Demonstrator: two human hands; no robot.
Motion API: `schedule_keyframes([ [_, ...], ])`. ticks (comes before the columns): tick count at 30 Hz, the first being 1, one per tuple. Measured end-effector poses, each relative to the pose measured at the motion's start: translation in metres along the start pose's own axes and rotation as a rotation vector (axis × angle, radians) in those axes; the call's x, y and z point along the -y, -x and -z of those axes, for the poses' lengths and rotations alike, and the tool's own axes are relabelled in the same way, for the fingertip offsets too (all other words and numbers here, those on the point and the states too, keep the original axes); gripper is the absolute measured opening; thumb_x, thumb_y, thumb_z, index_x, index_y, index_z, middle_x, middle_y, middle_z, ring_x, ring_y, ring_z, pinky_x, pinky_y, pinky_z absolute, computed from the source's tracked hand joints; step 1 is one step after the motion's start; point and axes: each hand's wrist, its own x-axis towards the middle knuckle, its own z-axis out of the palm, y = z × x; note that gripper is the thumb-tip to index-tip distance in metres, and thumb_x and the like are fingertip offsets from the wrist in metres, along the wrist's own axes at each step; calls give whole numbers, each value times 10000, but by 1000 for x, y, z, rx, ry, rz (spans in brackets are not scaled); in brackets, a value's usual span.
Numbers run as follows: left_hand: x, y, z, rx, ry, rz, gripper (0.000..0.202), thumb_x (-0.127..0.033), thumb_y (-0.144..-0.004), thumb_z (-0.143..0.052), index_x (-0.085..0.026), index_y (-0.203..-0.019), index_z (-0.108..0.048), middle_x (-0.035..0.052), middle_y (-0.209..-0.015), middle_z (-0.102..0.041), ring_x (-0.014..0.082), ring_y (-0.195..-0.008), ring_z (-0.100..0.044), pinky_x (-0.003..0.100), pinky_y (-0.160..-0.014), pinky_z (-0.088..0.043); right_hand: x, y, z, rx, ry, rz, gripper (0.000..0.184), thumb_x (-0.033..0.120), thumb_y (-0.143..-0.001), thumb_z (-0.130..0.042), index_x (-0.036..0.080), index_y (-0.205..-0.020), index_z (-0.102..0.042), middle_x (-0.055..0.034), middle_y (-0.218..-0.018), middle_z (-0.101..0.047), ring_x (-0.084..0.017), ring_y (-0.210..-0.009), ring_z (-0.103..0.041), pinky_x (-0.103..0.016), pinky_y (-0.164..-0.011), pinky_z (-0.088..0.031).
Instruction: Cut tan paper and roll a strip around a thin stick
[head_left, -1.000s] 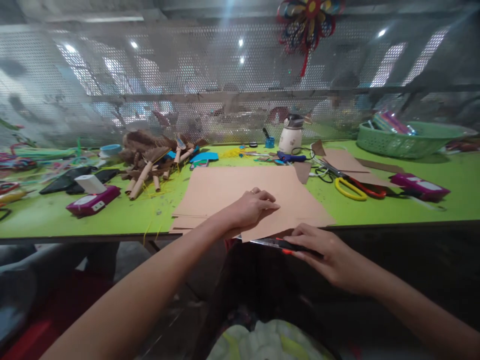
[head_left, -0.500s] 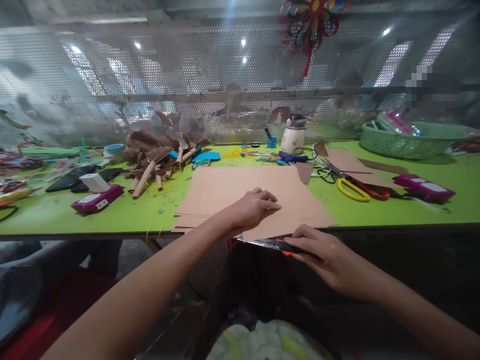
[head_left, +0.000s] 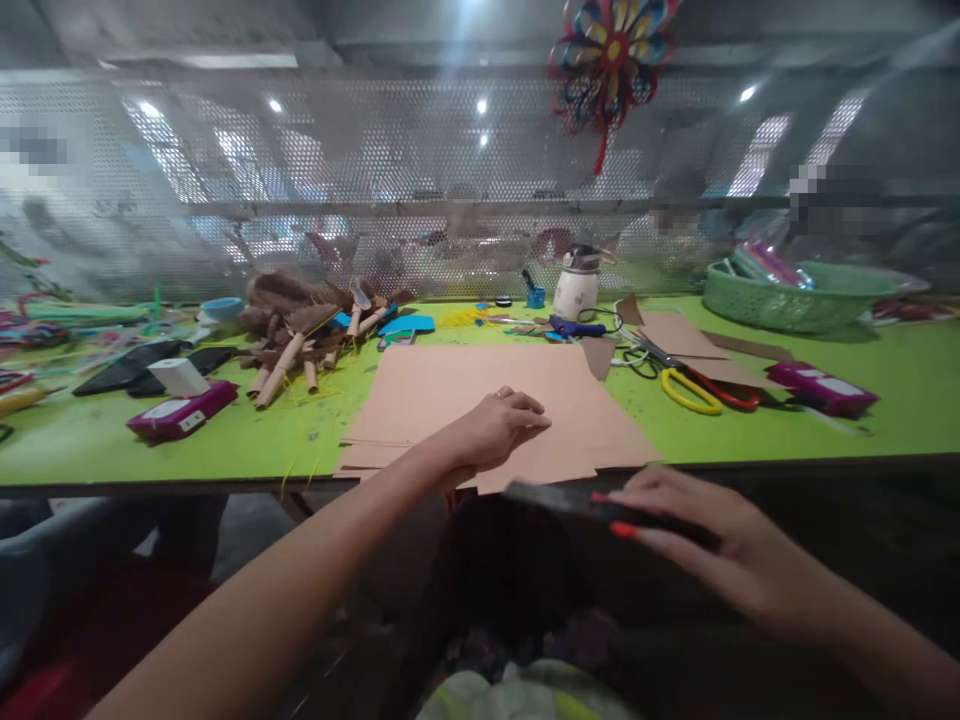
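A stack of brown cardboard sheets (head_left: 450,385) lies on the green table (head_left: 825,435), its near corner hanging over the front edge. My left hand (head_left: 499,428) rests on the top sheet near that edge, fingers curled and pressed down. My right hand (head_left: 712,545) is below the table edge, closed on a black utility knife (head_left: 570,500) with red details, its blade end pointing left under the cardboard corner. The knife is blurred by motion.
Yellow and red scissors (head_left: 701,390) lie right of the cardboard, with a magenta box (head_left: 821,387) and a green basket (head_left: 795,295) beyond. Left are rolled brown paper tubes (head_left: 296,345), another magenta box (head_left: 180,412) and black pieces. A white jar (head_left: 576,285) stands at the back.
My right hand has drawn the knife toward me and to the right, away from the cardboard's edge. My left hand stays on the sheet. The camera tilted down slightly.
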Motion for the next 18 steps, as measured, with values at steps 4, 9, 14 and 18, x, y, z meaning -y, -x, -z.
schedule_keyframes([
  [4,3,1,6,-83,110,141,318,-325,-910,-465,-156,-1117,-637,122,-1090,-627,201,-1024,-549,324,-901,-433,-55,-21,23,-335,147,-121,257,324,-861,-534,211,-1065,-643,-80,-1027,-656,-215,-942,-605,-316,-798,-490],
  [9,9,3,11,-141,162,317,306,-321,-888,-478,-152,-1091,-633,90,-1055,-647,181,-970,-586,284,-869,-451,-111,-87,26,-443,257,-242,294,328,-827,-526,165,-1018,-678,-92,-972,-686,-223,-841,-630,-333,-729,-495],
  [14,0,6,16,-128,-136,332,352,-413,-835,-528,-150,-1036,-646,108,-1002,-627,234,-973,-541,345,-881,-418,-131,-137,4,-426,326,-200,256,247,-837,-507,166,-1006,-682,-89,-971,-691,-218,-884,-611,-328,-796,-463],
  [18,-7,6,17,-55,-284,361,354,-518,-775,-563,-180,-843,-640,94,-942,-579,245,-901,-526,355,-799,-420,-133,-142,-6,-417,416,-177,205,246,-835,-545,156,-952,-687,-111,-933,-671,-246,-914,-562,-379,-854,-418],
])
